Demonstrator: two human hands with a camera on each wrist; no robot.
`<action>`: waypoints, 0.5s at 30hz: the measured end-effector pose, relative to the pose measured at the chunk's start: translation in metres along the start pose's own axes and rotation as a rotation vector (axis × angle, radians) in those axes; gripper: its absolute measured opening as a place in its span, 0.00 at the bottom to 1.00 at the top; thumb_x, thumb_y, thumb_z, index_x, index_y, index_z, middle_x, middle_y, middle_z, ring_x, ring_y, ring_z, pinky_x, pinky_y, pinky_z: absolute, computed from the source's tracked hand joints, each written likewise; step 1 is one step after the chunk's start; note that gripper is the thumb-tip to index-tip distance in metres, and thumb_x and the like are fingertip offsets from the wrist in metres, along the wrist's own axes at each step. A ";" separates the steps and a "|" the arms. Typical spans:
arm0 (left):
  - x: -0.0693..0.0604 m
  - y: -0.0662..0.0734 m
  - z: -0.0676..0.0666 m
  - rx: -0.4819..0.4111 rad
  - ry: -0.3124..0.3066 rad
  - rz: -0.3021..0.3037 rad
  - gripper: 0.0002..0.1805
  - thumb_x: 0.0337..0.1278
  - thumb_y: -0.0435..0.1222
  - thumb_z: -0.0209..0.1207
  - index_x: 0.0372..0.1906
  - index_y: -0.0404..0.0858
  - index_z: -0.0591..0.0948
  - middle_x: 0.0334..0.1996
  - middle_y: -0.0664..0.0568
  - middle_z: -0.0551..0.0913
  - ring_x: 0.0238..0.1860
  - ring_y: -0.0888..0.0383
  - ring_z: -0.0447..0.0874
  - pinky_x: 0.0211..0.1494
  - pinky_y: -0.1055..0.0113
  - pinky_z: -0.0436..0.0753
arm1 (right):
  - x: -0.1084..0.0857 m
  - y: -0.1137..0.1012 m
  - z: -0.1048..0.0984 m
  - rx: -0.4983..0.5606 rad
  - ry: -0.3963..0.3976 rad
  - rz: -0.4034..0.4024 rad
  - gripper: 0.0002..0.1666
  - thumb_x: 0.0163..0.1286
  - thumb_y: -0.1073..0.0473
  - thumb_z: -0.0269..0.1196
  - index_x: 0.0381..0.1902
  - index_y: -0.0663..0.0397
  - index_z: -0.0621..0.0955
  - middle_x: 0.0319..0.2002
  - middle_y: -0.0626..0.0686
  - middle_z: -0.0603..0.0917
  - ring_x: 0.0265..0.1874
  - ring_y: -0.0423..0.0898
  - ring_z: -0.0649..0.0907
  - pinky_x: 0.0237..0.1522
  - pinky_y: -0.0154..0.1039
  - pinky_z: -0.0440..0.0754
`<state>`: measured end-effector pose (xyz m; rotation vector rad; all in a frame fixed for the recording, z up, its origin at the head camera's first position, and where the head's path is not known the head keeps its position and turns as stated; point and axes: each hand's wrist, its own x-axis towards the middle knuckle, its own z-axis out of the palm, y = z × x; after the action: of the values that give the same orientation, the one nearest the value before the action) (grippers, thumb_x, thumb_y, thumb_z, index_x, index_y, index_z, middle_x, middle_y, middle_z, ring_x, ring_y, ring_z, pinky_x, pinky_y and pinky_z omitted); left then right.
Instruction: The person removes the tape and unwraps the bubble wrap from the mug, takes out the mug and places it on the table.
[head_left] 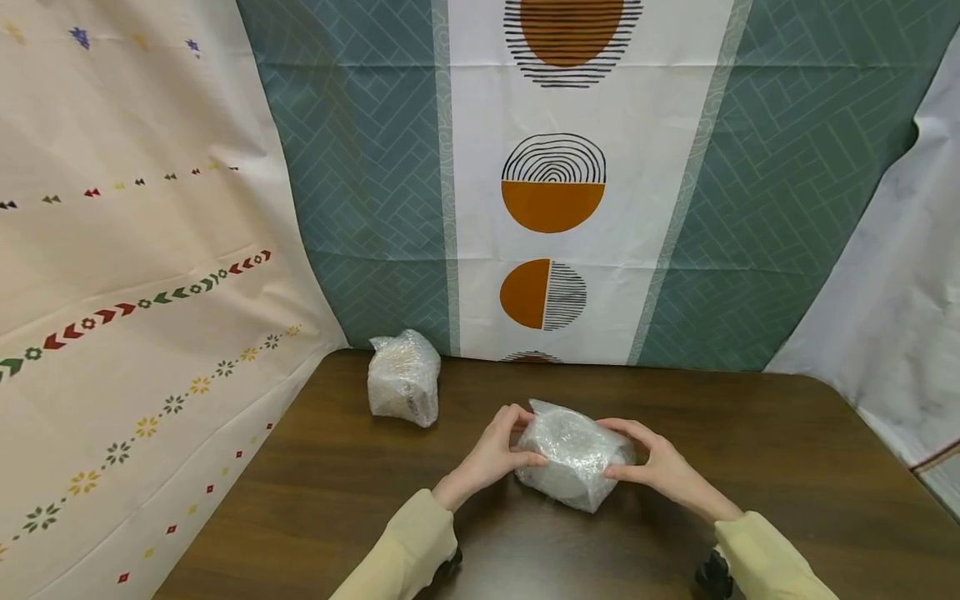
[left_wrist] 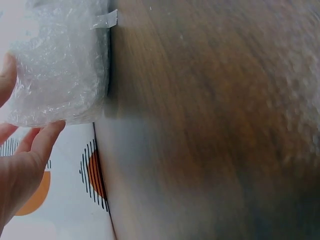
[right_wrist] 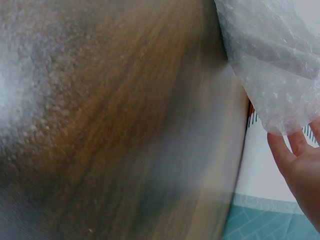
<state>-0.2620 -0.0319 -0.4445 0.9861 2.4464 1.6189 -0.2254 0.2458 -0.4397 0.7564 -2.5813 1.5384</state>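
Note:
A bubble-wrapped package is at the middle of the dark wooden table, between both hands. My left hand grips its left end, thumb on the near side and fingers at the back. At the other end, my right hand holds it the same way. In the left wrist view, a strip of clear tape sticks out from the wrap. The right wrist view shows fingertips against the lower edge of the bubble wrap. What lies inside the wrap cannot be made out.
A second bubble-wrapped package stands at the table's back left corner. Hanging cloths rise behind the wooden table and along its sides; the patterned green and white curtain meets the back edge.

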 end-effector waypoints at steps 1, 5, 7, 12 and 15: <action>0.000 -0.001 0.000 0.001 0.000 0.006 0.24 0.43 0.36 0.68 0.46 0.40 0.68 0.45 0.52 0.65 0.51 0.51 0.68 0.44 0.68 0.76 | 0.000 0.000 0.000 -0.001 -0.001 0.006 0.36 0.52 0.55 0.70 0.59 0.46 0.71 0.56 0.47 0.70 0.55 0.50 0.67 0.50 0.58 0.62; 0.001 -0.003 -0.001 -0.008 -0.005 0.012 0.24 0.43 0.37 0.68 0.45 0.42 0.68 0.45 0.53 0.65 0.51 0.52 0.69 0.44 0.67 0.76 | 0.001 0.000 -0.001 0.000 -0.008 0.023 0.35 0.52 0.55 0.70 0.59 0.45 0.71 0.56 0.45 0.70 0.56 0.50 0.66 0.51 0.59 0.61; 0.000 -0.002 -0.002 -0.014 -0.006 0.011 0.24 0.44 0.37 0.68 0.45 0.42 0.68 0.44 0.53 0.65 0.51 0.52 0.69 0.45 0.66 0.76 | 0.001 0.000 -0.001 -0.001 -0.014 0.024 0.35 0.52 0.55 0.70 0.59 0.45 0.71 0.56 0.45 0.70 0.56 0.51 0.65 0.51 0.60 0.60; -0.001 -0.001 -0.001 -0.024 -0.008 0.004 0.23 0.44 0.37 0.67 0.45 0.42 0.68 0.45 0.53 0.65 0.51 0.51 0.68 0.45 0.66 0.76 | 0.001 0.001 -0.001 0.012 -0.012 0.029 0.35 0.52 0.56 0.70 0.59 0.45 0.71 0.57 0.46 0.70 0.56 0.50 0.66 0.51 0.59 0.61; -0.001 -0.002 0.000 -0.019 -0.006 0.003 0.23 0.44 0.37 0.67 0.45 0.42 0.68 0.44 0.54 0.65 0.51 0.52 0.68 0.45 0.66 0.76 | 0.000 0.002 -0.001 0.017 -0.008 0.033 0.35 0.52 0.56 0.70 0.59 0.46 0.71 0.56 0.47 0.71 0.56 0.49 0.66 0.51 0.59 0.61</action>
<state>-0.2624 -0.0330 -0.4464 0.9901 2.4220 1.6351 -0.2262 0.2475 -0.4411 0.7272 -2.6025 1.5714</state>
